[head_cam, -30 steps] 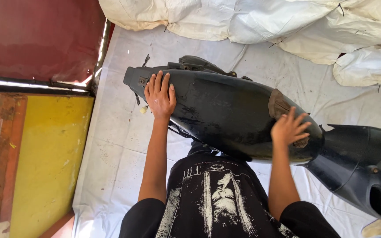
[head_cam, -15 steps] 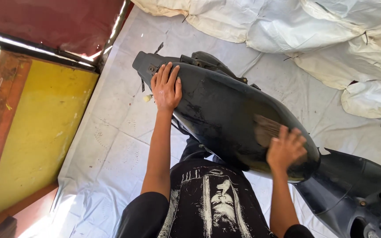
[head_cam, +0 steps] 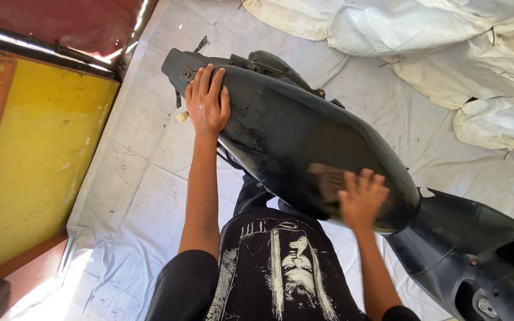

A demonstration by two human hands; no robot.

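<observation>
A long black glossy scooter body panel [head_cam: 281,128] lies slanted across my lap on a white sheet. My left hand [head_cam: 207,104] rests flat on its upper left end, fingers apart, pressing it down. My right hand [head_cam: 361,199] presses a brown sanding sheet [head_cam: 326,179] against the panel's lower right part, where the surface looks dull and scuffed. Most of the sheet lies under my fingers.
A second black scooter part [head_cam: 477,261] lies at the lower right, touching the panel's end. Crumpled white sacks [head_cam: 447,41] pile up at the top right. A yellow board [head_cam: 37,160] and a dark red surface [head_cam: 49,21] border the white ground sheet [head_cam: 138,178] on the left.
My right hand has slid with the brown sheet a little leftward along the panel's right end. My left hand has stayed on the left end. The view has tilted.
</observation>
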